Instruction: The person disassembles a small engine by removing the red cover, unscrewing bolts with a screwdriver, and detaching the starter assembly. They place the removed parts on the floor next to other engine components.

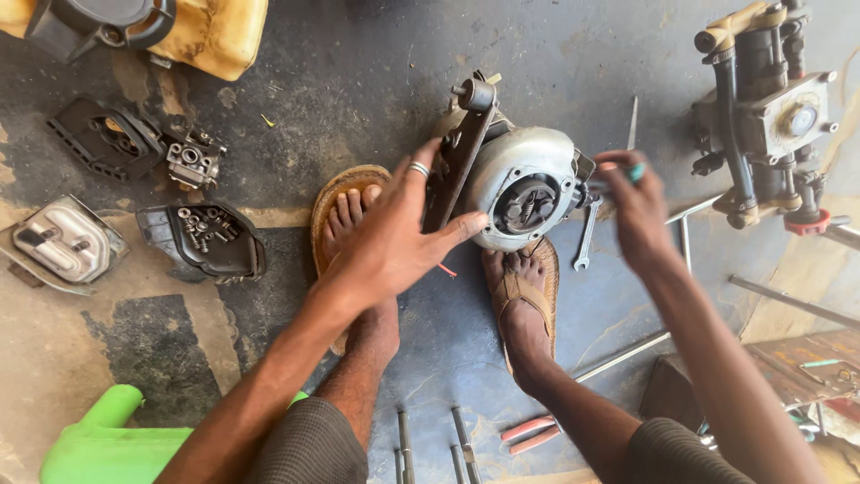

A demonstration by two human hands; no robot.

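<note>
A small grey engine housing [524, 184] with a round opening and a dark bracket [461, 152] rests on the stained floor between my two sandalled feet. My left hand [399, 237], a ring on one finger, lies flat against the housing's left side with fingers spread. My right hand [636, 206] is closed around a thin tool with a green tip [634, 170] at the housing's right side. A small spanner [587, 237] lies on the floor just below that hand.
A black tray of bolts [210, 237], a carburettor [191, 161], a metal cover [63, 240] and a black frame part [98, 134] lie at left. A pump assembly [766, 112] stands at right. Metal rods [788, 300], red-handled pliers [533, 433] and a green container [107, 439] are nearby.
</note>
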